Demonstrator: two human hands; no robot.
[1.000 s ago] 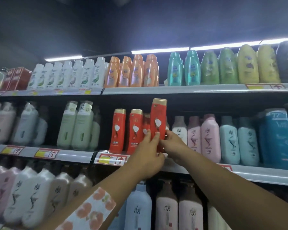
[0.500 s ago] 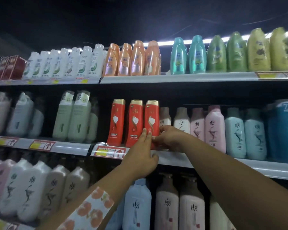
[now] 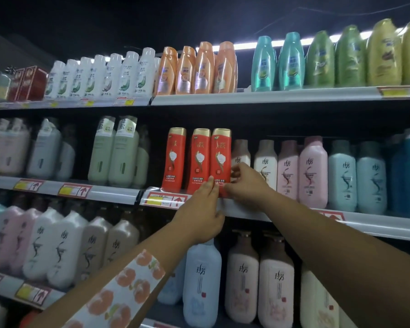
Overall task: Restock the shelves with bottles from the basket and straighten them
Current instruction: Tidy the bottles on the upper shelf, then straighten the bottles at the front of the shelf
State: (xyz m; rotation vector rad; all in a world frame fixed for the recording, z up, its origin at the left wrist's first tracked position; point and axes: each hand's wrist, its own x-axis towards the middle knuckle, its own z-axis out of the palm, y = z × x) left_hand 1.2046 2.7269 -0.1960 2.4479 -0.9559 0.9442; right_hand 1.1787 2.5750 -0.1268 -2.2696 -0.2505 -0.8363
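Three red bottles with gold caps stand upright in a row on the middle shelf (image 3: 118, 194). The rightmost red bottle (image 3: 221, 157) stands at the shelf's front edge, close against the middle red bottle (image 3: 200, 159). My left hand (image 3: 202, 214) reaches up from below, its straight fingertips touching the bottle's lower left. My right hand (image 3: 244, 181) grips the same bottle's lower right side, thumb on the front. The third red bottle (image 3: 174, 159) stands a little apart at the left. The basket is out of view.
White, orange, teal and green bottles line the top shelf (image 3: 258, 97). Pale green bottles (image 3: 118, 152) stand left of the red ones, cream, pink and blue bottles (image 3: 313, 171) right. Large pump bottles (image 3: 201, 280) fill the shelf below. Red price tags (image 3: 163, 200) hang on the rail.
The red bottle, lifted above its row a second ago, has come down onto the shelf beside the other two. Both hands have stayed at its base.
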